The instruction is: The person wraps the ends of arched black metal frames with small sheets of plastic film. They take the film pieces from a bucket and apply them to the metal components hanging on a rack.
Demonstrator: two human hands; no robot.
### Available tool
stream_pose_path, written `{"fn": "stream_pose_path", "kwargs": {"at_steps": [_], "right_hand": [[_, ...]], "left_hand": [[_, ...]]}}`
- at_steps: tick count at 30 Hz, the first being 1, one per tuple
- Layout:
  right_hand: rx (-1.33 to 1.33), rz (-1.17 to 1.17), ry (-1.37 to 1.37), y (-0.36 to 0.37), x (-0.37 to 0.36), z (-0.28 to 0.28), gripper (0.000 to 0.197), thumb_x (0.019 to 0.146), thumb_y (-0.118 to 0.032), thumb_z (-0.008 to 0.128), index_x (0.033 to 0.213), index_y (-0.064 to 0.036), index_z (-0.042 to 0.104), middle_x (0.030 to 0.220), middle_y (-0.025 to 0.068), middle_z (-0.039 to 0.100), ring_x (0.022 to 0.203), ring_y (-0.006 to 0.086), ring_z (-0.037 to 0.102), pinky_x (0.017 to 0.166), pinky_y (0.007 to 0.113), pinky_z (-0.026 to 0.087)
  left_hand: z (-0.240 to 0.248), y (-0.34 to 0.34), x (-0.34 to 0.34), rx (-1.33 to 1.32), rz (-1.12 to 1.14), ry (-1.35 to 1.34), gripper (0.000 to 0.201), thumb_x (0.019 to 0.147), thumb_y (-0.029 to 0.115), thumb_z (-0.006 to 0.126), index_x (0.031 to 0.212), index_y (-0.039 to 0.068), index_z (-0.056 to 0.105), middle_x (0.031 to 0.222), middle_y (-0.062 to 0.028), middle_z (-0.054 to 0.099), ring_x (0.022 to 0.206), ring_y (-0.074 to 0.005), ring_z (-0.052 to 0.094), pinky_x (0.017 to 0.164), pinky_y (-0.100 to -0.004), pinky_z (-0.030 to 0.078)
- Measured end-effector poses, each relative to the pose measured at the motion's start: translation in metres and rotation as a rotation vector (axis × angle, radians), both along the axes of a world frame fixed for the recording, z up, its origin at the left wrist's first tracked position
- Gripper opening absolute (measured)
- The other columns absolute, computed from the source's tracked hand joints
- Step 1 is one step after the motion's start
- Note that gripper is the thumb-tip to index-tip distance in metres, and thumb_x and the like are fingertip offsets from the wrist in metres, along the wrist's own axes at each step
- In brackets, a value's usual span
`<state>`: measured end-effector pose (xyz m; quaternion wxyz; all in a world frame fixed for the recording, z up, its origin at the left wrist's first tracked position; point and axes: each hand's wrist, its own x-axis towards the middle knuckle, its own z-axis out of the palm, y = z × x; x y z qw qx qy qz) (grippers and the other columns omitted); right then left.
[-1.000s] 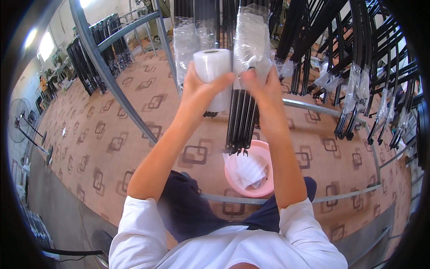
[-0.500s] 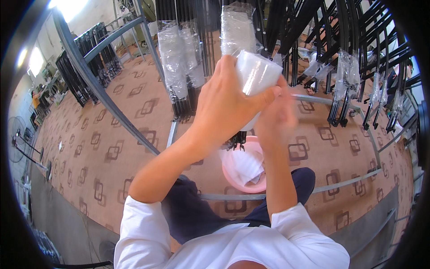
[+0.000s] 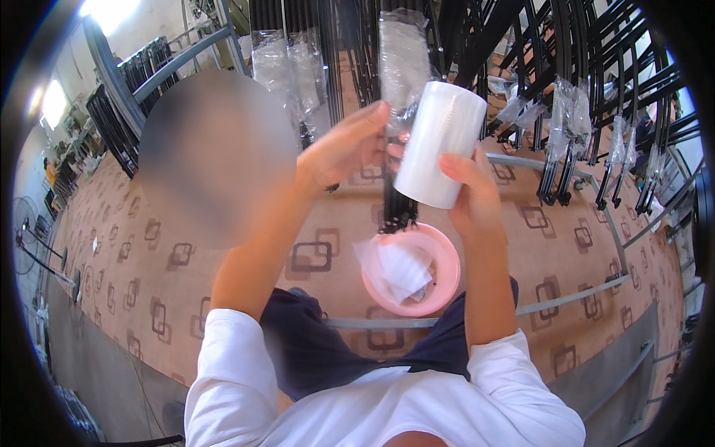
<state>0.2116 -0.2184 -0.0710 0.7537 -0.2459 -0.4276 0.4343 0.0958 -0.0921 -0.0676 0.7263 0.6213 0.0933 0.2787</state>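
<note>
My right hand (image 3: 477, 195) grips a white roll of clear plastic film (image 3: 441, 145) on its right side, thumb across the front. The roll stands tilted, its top leaning right. To its left my left hand (image 3: 344, 149) is raised with fingers apart, holding nothing I can see. Just behind the hands hangs a bundle of black rods (image 3: 400, 205), its lower ends pointing down. Clear film (image 3: 403, 56) wraps the bundle's upper part. The roll covers some of the bundle, and fingertips at the roll's left edge are partly hidden.
Below the bundle, a pink basin (image 3: 449, 287) holds white sheets (image 3: 406, 268). More film-wrapped black rods (image 3: 570, 127) hang at right and behind. A grey metal frame (image 3: 570, 302) runs low around the work spot. A blurred round patch covers part of the left side.
The roll has moved from in front of the wrapped film to the right and lower. My left hand has come off it and moved left; my right hand now holds it alone.
</note>
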Motion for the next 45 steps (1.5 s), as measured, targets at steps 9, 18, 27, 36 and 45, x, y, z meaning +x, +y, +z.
{"fn": "stream_pose_path", "kwargs": {"at_steps": [9,18,27,36,45], "right_hand": [[-0.084,-0.114,-0.039,-0.024,0.07,-0.007,0.05,0.066,-0.016,0.063,0.108,0.0045,0.046,0.093,0.0142,0.058,0.076,0.0208,0.059,0.069,0.031,0.049],[0.029,0.109,0.085,0.071,0.015,-0.003,0.043,0.075,-0.02,0.056,0.111,-0.0003,0.043,0.092,0.0092,0.057,0.079,0.0181,0.059,0.067,0.029,0.05],[0.03,0.344,0.105,0.08,-0.027,0.003,0.041,0.08,-0.032,0.049,0.107,-0.0019,0.048,0.096,0.0096,0.057,0.081,0.0186,0.059,0.071,0.031,0.05],[-0.106,0.354,0.245,0.093,-0.032,-0.011,0.04,0.086,-0.031,0.04,0.116,-0.0047,0.042,0.107,0.0101,0.053,0.096,0.0222,0.053,0.085,0.038,0.044],[-0.003,-0.213,-0.189,0.061,-0.044,-0.002,0.038,0.078,-0.032,0.056,0.091,0.003,0.052,0.074,0.0051,0.056,0.072,0.0154,0.054,0.069,0.027,0.041]], "left_hand": [[0.004,-0.028,0.018,0.138,-0.075,-0.065,0.061,0.081,0.05,0.045,0.117,0.002,0.041,0.102,-0.0065,0.054,0.088,-0.0146,0.054,0.077,-0.0284,0.045],[0.048,-0.043,-0.032,0.626,0.116,0.164,0.055,0.084,0.037,0.051,0.119,-0.003,0.037,0.103,-0.004,0.051,0.079,-0.0097,0.051,0.066,-0.0208,0.041],[0.057,-0.066,-0.052,0.698,0.54,0.204,0.047,0.073,0.029,0.066,0.107,0.002,0.046,0.073,-0.0039,0.058,0.058,-0.0052,0.05,0.05,-0.0191,0.039],[0.012,-0.015,-0.063,1.106,1.221,0.265,0.053,0.073,0.021,0.066,0.114,0.001,0.039,0.104,-0.0081,0.05,0.098,-0.0152,0.045,0.081,-0.0272,0.037],[-0.001,0.036,-0.068,0.182,0.41,0.012,0.046,0.078,0.021,0.058,0.117,0.002,0.042,0.106,-0.004,0.053,0.097,-0.0167,0.051,0.083,-0.03,0.04]]}}
